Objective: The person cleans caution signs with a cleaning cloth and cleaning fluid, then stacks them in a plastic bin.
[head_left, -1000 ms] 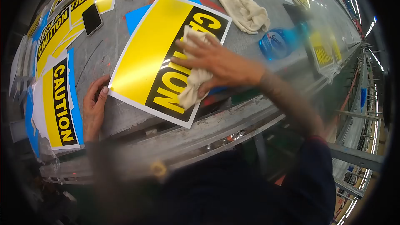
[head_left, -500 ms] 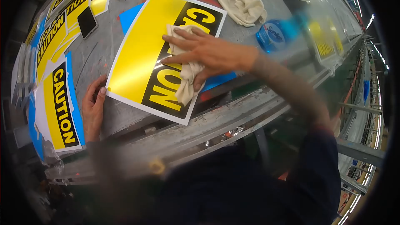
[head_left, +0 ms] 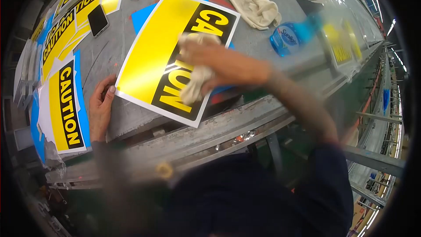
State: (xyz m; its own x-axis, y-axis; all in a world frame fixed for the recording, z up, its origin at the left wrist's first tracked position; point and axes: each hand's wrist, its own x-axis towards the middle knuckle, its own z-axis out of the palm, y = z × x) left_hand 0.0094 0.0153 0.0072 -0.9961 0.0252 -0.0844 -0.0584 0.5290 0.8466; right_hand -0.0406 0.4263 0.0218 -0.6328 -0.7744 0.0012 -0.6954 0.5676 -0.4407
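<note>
Yellow-and-black sign (head_left: pixel 173 55) lies flat near the worktop's front edge, middle of the worktop (head_left: pixel 131 120). I see the right hand (head_left: pixel 219 63) on its black band, blurred, fingers curled around a cream rag (head_left: pixel 195 79) pressed to the sign. Left hand (head_left: pixel 101 105) lies flat on the worktop, fingers spread, thumb tip touching the sign's front-left corner. A second caution sign (head_left: pixel 66 105) sits just left of that hand at the left end. Phone (head_left: pixel 98 19) lies toward the back left. A spare rag (head_left: pixel 254 6) and a blue bottle (head_left: pixel 291 37) on its side sit right of the sign, toward the back right.
</note>
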